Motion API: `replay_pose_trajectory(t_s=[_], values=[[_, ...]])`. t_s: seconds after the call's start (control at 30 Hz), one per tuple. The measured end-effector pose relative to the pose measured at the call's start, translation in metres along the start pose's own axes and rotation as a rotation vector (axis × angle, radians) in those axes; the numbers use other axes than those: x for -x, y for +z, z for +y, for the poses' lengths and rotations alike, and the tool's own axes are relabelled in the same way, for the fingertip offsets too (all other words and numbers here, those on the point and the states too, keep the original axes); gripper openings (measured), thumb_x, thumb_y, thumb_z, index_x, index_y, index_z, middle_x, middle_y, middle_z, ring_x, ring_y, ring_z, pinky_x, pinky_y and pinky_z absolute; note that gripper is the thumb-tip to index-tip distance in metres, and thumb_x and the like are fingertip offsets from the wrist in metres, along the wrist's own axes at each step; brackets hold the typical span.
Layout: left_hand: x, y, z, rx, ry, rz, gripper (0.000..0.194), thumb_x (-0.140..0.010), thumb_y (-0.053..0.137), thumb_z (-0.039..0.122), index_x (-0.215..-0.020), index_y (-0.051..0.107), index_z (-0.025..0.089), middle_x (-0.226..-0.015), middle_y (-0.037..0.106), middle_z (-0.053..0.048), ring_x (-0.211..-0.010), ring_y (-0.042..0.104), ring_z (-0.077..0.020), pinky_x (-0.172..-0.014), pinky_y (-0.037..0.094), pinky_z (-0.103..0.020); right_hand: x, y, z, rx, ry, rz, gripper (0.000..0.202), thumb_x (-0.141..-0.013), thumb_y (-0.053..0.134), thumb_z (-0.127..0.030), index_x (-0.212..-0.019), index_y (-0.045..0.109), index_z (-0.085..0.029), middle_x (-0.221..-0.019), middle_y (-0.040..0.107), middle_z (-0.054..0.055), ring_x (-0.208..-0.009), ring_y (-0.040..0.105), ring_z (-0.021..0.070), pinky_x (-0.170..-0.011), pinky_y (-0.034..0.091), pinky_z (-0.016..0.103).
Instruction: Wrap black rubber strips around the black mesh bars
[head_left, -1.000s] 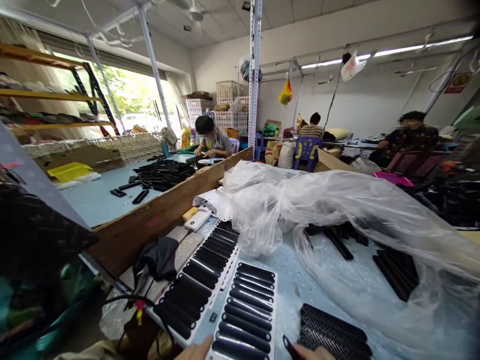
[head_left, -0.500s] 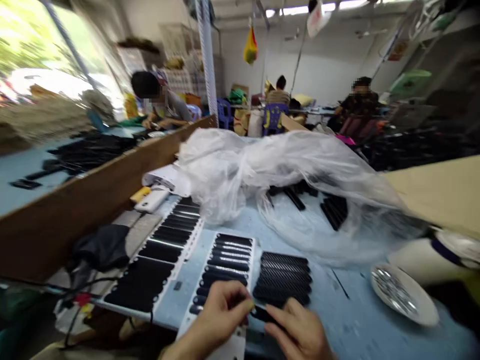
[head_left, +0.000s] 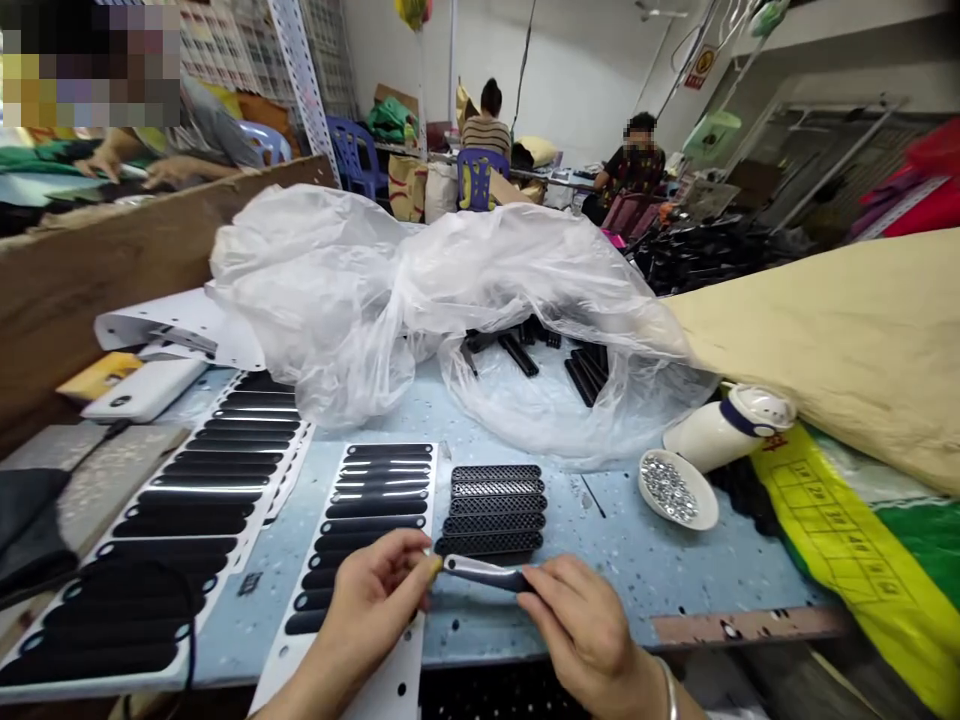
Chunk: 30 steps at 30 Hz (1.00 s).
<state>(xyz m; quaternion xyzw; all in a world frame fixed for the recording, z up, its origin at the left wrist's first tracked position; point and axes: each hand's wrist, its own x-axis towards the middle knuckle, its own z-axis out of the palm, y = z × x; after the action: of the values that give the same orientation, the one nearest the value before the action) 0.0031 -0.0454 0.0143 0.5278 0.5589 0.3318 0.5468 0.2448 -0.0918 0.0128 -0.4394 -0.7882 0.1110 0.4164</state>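
A glossy black strip point(head_left: 484, 574) with a small hole near its left end is stretched between my hands. My left hand point(head_left: 379, 600) pinches its left end between thumb and fingertips. At the other end, the thumb and fingers of my right hand point(head_left: 585, 625) are closed on it. Beneath my left hand lies a white perforated sheet point(head_left: 411, 655) carrying a column of black strips point(head_left: 373, 508). Just beyond the held strip sits a row of black textured pieces point(head_left: 495, 505) with a cross-hatched surface.
A longer sheet of black strips point(head_left: 214, 470) lies left. Crumpled clear plastic point(head_left: 480, 270) covers the table's back, with black pieces point(head_left: 589, 375) showing. Right are a white dish point(head_left: 701, 505) of small metal parts and a white bottle point(head_left: 720, 430). A wooden board point(head_left: 112, 250) edges the left. Other people sit beyond.
The head view has shifted, so the table's right side shows more. The strip between my hands is now more fully visible, and my hands are still closed on its two ends.
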Motion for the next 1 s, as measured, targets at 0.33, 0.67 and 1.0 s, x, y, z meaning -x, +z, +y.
replay_pose_trajectory(t_s=[0.33,0.67,1.0], values=[[-0.018,0.000,-0.017,-0.562,0.573,0.004,0.012,-0.079,0.051,0.014,-0.080,0.062,0.019,-0.064,0.062,0.001,-0.053,0.059,-0.0124,-0.050,0.045,-0.022,-0.001,-0.009,0.036,-0.107,0.247,-0.037,0.012,-0.087,0.062,-0.015,-0.094,0.071,-0.018,-0.082,0.070,0.006,-0.074,0.068,0.0185,-0.065,0.057,0.029],[-0.003,-0.004,-0.021,-0.470,0.588,0.054,0.029,-0.077,0.058,0.012,-0.104,0.066,0.019,-0.078,0.070,-0.001,-0.058,0.062,-0.0121,-0.054,0.052,-0.022,-0.004,-0.007,0.023,-0.033,0.070,-0.114,0.018,-0.087,0.062,-0.011,-0.103,0.070,-0.015,-0.097,0.073,0.011,-0.086,0.069,0.0219,-0.077,0.059,0.035],[-0.002,-0.003,-0.018,-0.414,0.653,0.054,0.034,-0.081,0.056,0.010,-0.113,0.065,0.017,-0.093,0.075,-0.007,-0.083,0.071,-0.0184,-0.072,0.059,-0.031,-0.014,0.001,0.022,-0.021,0.064,-0.178,0.017,-0.089,0.060,-0.014,-0.103,0.070,-0.015,-0.094,0.073,0.011,-0.082,0.069,0.0232,-0.074,0.060,0.039]])
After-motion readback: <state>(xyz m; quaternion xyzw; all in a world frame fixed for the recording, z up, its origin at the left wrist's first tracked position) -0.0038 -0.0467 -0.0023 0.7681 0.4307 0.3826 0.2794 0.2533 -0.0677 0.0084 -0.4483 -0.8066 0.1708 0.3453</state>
